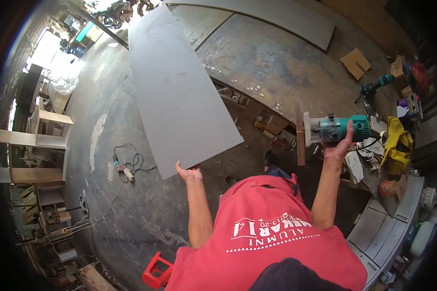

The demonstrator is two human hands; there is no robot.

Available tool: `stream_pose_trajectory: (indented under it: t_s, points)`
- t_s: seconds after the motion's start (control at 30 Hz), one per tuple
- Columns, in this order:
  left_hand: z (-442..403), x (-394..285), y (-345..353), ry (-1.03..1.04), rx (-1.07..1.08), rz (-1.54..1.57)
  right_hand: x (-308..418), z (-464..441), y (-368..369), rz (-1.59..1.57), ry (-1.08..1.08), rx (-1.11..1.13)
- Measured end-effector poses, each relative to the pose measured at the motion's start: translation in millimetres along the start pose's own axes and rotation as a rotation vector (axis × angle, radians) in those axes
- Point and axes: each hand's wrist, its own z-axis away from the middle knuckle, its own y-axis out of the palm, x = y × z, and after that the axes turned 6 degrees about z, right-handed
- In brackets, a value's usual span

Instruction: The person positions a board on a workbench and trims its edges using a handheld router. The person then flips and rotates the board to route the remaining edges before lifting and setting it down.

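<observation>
My left hand (190,173) is at the near end of a long, flat grey board (179,92), its fingers curled at the edge and partly hidden beneath it. The board slants away from me, its far end near the bright opening. In my right hand (340,147) is a teal trim router (342,128), held on its side with the fingers wrapped round its body. A clear base forms the router's left end, and a narrow brown wooden strip (301,145) stands against that base. A dark cord trails from the router's right end.
A worktable (262,53) carries another grey board (296,19), a cardboard piece (355,64) and a teal drill (376,86). Yellow cloth (397,143) lies at right. On the floor are a tangled cord (128,172) and a red plastic frame (158,271). Wooden cabinet frames (53,128) stand left.
</observation>
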Motion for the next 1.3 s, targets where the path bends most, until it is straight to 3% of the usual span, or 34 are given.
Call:
stream_pose_trajectory:
  t_s: [0.13,0.33,0.47,0.5,0.53,0.6,0.67,0.8,0.83,0.87,0.9,1.0,1.07,1.17,1.2,1.23,1.27,1.3]
  points:
    - [-23,-17,-20,0.01,0.066,0.004,-27,21,-3,0.249,-0.224,0.321]
    - [-21,-1,-33,-0.013,0.102,-0.059,-68,56,21,0.451,-0.293,0.55]
    - [40,23,-30,-0.232,0.146,-0.437,-92,62,32,0.501,-0.258,0.658]
    - [69,26,-13,-0.08,0.22,-0.543,-98,62,33,0.522,-0.268,0.704]
    - [88,25,6,-0.077,0.224,-0.54,-103,60,33,0.544,-0.274,0.751]
    - [119,23,53,0.249,0.669,-0.698,-113,55,29,0.62,-0.29,0.824]
    - [171,20,119,0.403,0.926,-0.836,-117,56,34,0.697,-0.298,0.909]
    - [218,54,216,0.349,1.424,-0.817,-116,62,42,0.656,-0.194,1.054]
    - [228,50,237,0.347,1.539,-1.028,-113,66,47,0.544,-0.027,1.041]
    - [232,49,254,0.336,1.645,-1.245,-115,59,46,0.628,-0.127,1.072]
    - [222,59,266,0.294,1.67,-1.301,-117,53,45,0.71,-0.231,1.096]
    - [217,74,284,0.222,1.668,-1.399,-106,51,55,0.533,-0.007,1.022]
    - [217,81,290,0.166,1.762,-1.195,-88,51,62,0.596,0.018,1.006]
    - [223,83,300,0.056,1.693,-1.199,-74,38,68,0.652,0.061,1.016]
    - [228,82,302,-0.027,1.665,-1.186,-72,29,67,0.647,-0.027,1.17]
    - [235,83,302,0.019,1.731,-1.208,-70,22,67,0.634,-0.125,1.322]
    - [244,83,299,0.035,1.682,-1.361,-73,18,58,0.632,-0.11,1.323]
    - [241,87,295,-0.003,1.723,-1.288,-78,17,51,0.589,-0.066,1.312]
